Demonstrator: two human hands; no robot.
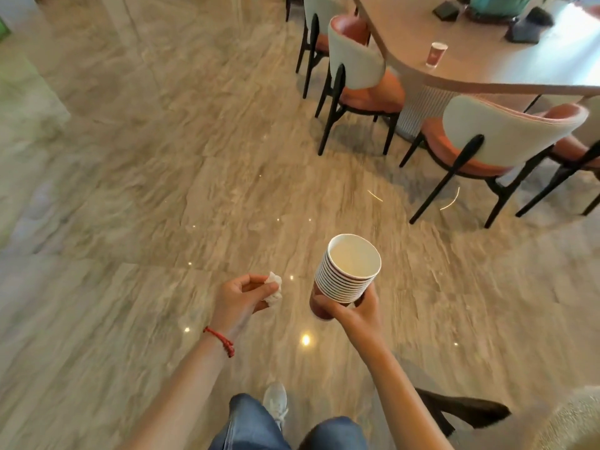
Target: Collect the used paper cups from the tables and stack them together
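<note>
Stacked paper cups [347, 274] sit nested, mouths up, in the right hand [352, 311], whose fingers curl round the reddish lower cup above the marble floor [130, 177]. The left hand [238, 302] pinches a crumpled white tissue [274, 287]. One more single cup [436, 54] stands upright near the edge of the table [487, 66], beside the chairs [360, 76].

Bright and warm all over; small white dots of lamp glare on the shiny floor [162, 196]; strong daylight washing out the far table [506, 60] top at the upper right; soft dark shadows under the chairs [360, 79]; smeary blur across the left side; bent, stretched lines near the edges; sharpest in the middle.
</note>
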